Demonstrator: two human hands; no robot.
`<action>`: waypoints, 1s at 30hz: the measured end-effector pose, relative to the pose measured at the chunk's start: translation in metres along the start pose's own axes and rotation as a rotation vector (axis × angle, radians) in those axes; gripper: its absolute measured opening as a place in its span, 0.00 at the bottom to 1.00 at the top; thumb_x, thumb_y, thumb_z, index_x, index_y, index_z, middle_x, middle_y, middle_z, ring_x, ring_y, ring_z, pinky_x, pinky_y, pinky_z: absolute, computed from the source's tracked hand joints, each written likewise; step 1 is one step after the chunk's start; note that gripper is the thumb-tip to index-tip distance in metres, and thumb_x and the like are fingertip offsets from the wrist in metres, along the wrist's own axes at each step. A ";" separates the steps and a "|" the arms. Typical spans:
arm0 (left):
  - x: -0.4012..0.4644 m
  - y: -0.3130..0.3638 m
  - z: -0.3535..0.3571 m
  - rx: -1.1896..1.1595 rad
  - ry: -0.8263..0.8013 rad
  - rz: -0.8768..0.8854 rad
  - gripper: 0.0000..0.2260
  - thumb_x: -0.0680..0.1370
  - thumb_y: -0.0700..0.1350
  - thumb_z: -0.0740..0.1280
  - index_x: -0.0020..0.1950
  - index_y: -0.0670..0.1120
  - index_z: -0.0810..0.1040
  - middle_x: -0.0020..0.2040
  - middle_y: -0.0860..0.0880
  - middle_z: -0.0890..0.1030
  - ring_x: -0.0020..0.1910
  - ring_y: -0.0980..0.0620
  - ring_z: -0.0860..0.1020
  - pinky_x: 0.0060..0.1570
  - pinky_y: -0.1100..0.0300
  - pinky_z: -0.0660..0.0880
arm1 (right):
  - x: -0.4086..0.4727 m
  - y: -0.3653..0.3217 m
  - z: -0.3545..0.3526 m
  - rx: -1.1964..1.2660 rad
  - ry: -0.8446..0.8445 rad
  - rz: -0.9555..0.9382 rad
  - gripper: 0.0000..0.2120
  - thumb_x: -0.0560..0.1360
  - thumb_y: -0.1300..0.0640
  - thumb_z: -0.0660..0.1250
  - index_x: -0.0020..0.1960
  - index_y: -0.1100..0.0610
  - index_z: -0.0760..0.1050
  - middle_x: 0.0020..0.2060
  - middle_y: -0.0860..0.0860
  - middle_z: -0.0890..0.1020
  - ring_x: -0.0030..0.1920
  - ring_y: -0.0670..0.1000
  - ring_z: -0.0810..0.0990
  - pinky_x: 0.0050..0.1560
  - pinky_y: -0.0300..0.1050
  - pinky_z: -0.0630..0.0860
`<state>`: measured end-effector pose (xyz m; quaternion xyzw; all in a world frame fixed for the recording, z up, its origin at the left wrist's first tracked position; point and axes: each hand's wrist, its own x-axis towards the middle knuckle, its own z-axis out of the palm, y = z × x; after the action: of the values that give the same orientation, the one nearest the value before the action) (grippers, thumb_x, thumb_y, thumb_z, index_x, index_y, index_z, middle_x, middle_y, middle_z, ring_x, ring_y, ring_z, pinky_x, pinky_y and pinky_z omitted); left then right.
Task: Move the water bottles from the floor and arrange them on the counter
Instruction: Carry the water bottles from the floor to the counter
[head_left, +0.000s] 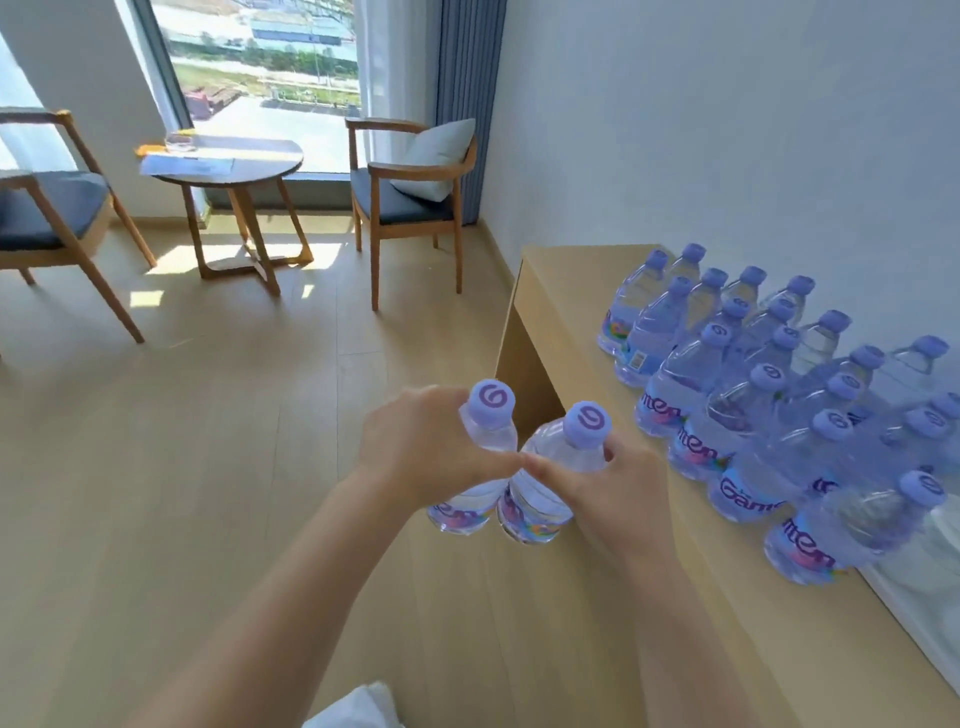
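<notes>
Head view: the left hand (421, 447) grips one clear plastic water bottle with a lilac cap (480, 457) and the right hand (618, 499) grips a second like bottle (550, 478), both held in the air near the left edge of the pale wooden counter (571, 291). A cluster of matching bottles (737, 395) stands at right. This looks like the carrying step; next, set both upright beside the cluster's near end.

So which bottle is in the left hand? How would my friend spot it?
Find the long wooden counter by the wall, crowded with purple-capped bottles. Just off its near edge, two bottles are held up. The left-hand bottle is the one farther from the counter, gripped by the left hand.
</notes>
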<state>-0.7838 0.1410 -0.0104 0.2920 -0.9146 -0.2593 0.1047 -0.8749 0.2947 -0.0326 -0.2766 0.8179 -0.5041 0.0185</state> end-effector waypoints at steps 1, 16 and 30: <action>0.021 -0.003 -0.002 -0.004 -0.009 0.016 0.23 0.55 0.70 0.62 0.38 0.54 0.77 0.31 0.55 0.77 0.33 0.57 0.75 0.31 0.62 0.70 | 0.015 -0.001 0.005 -0.006 0.020 0.014 0.19 0.59 0.48 0.80 0.24 0.42 0.68 0.22 0.35 0.71 0.27 0.37 0.70 0.30 0.27 0.65; 0.306 0.021 0.039 0.000 -0.129 0.147 0.24 0.56 0.68 0.63 0.38 0.50 0.78 0.32 0.52 0.79 0.35 0.54 0.78 0.32 0.59 0.73 | 0.266 0.068 0.046 -0.014 0.152 0.252 0.16 0.58 0.43 0.77 0.32 0.48 0.73 0.26 0.43 0.75 0.31 0.43 0.74 0.32 0.40 0.69; 0.536 0.100 0.099 0.026 -0.234 0.329 0.23 0.54 0.68 0.64 0.35 0.50 0.74 0.29 0.53 0.76 0.30 0.58 0.74 0.26 0.63 0.66 | 0.463 0.117 0.012 -0.085 0.375 0.383 0.13 0.57 0.45 0.77 0.34 0.45 0.74 0.31 0.42 0.79 0.35 0.41 0.78 0.35 0.40 0.74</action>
<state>-1.2987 -0.0646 -0.0190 0.1078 -0.9592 -0.2591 0.0350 -1.3137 0.1063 -0.0207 -0.0191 0.8650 -0.4990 -0.0498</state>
